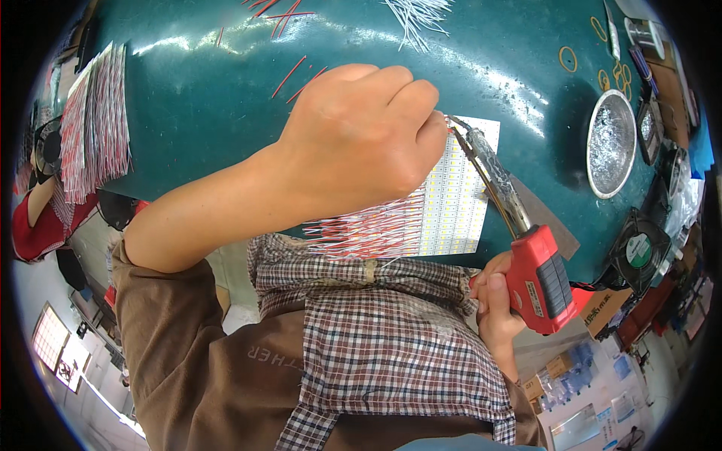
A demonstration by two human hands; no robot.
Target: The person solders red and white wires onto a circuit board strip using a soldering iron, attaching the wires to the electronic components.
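While right fingers point(496, 289) clamp the soldering gun point(532, 264), left fingers point(431, 139) curl, grip hidden

The bench point(203, 98) shone glossy; the soldering iron point(535, 274) wore plastic, its barrel point(511, 197) rough metal; the apron point(406, 353) was matt cloth!

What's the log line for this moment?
left hand: curled over light board, grip hidden | right hand: holds red soldering gun, pointed toward left hand | wires: red, white, board's left side
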